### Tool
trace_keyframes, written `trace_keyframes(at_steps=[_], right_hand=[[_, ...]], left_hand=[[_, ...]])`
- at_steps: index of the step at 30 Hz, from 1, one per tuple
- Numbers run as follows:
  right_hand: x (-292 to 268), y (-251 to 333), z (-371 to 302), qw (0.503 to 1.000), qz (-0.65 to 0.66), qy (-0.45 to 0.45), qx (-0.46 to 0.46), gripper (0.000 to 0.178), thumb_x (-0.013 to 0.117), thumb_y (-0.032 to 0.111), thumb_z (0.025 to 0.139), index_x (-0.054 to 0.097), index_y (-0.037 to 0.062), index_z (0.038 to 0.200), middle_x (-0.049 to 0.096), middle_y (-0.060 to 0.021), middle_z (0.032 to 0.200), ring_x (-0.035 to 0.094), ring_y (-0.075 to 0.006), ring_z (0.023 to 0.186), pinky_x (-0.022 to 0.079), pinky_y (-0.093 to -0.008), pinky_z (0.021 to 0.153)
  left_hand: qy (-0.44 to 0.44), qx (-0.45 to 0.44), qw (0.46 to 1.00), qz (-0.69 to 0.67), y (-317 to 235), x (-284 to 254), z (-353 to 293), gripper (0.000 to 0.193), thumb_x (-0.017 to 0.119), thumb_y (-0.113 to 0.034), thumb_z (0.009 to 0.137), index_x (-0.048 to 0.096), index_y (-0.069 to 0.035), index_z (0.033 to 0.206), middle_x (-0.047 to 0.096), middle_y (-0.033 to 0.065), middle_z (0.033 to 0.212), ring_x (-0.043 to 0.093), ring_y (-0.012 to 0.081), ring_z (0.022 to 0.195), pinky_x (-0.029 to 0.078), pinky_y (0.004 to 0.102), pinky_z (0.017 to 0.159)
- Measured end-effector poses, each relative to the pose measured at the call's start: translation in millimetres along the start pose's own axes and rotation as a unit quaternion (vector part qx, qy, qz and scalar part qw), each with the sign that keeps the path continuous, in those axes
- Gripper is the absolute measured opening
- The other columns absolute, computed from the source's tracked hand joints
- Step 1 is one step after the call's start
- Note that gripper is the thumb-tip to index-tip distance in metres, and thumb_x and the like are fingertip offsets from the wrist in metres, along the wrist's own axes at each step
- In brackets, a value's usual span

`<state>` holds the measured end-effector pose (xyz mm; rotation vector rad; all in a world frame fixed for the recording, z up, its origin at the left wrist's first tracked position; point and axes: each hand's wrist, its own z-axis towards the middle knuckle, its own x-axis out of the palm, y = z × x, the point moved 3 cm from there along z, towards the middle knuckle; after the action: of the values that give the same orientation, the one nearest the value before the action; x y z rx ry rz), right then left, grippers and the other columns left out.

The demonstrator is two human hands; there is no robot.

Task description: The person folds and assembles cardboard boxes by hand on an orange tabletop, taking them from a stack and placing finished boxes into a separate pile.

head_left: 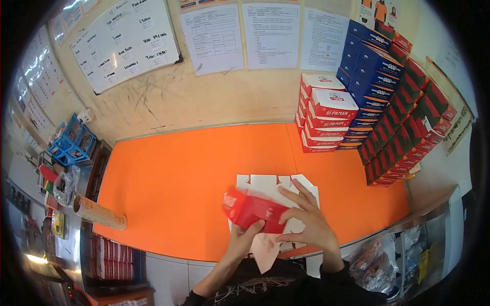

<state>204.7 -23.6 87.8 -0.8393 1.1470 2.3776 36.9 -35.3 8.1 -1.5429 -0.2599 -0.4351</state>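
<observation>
1. Head view: orange desk (pixel 178 173); stacked boxes (pixel 332 117) at far R corner & along R edge.
2. White flat card (pixel 263 182): nr desk's near edge, R of mid.
3. Red carton (pixel 255 206): part-folded, over the card; pale flap (pixel 265 250), apparently the carton's, overhangs near edge.
4. L hand (pixel 241 240) clamped on carton, thumb on its face; R hand (pixel 311 224) at its R end, fingers spread; can't tell if gripping.
5. Risks: excess L-thumb pressure could crease carton; R fingers catching card could drag it.
6. Obscured: L fingers behind carton; carton's L end blurred; card's middle covered.
</observation>
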Motion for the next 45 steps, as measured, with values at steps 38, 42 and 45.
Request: trace_keyframes(at_steps=[38, 42, 45], right_hand=[[-5, 23, 0, 0.979, 0.11, 0.067, -0.158, 0.036, 0.053, 0.03, 0.086, 0.057, 0.0273, 0.122, 0.027, -0.016, 0.145, 0.015, -0.0401, 0.136, 0.013, -0.049, 0.11], [8, 6, -21, 0.883, 0.245, 0.346, -0.202, 0.038, 0.053, 0.021, 0.086, 0.055, 0.0285, 0.123, 0.021, -0.0209, 0.146, 0.017, -0.04, 0.136, 0.021, -0.047, 0.109], [24, -14, -33, 0.948, 0.108, 0.299, -0.011, 0.037, 0.059, 0.018, 0.082, 0.058, 0.0254, 0.118, 0.033, -0.019, 0.14, 0.043, -0.036, 0.123, 0.04, -0.0403, 0.097]], left_hand=[[0.265, 0.042, 0.946, 0.183, 4, 39, 6, 0.122, 0.077, -0.025, 0.062, -0.014, -0.011, 0.142, -0.001, 0.0191, 0.149, 0.017, 0.0306, 0.136, 0.03, 0.0451, 0.105], [-0.007, -0.141, 0.946, -0.293, 30, -36, 40, 0.073, 0.048, -0.054, 0.077, 0.037, -0.009, 0.134, 0.046, 0.0149, 0.127, 0.049, 0.0302, 0.113, 0.043, 0.0471, 0.093], [-0.02, -0.116, 0.931, -0.346, 51, -65, 52, 0.065, 0.042, -0.057, 0.078, 0.047, -0.01, 0.123, 0.057, 0.0108, 0.113, 0.057, 0.0286, 0.101, 0.047, 0.0465, 0.086]])
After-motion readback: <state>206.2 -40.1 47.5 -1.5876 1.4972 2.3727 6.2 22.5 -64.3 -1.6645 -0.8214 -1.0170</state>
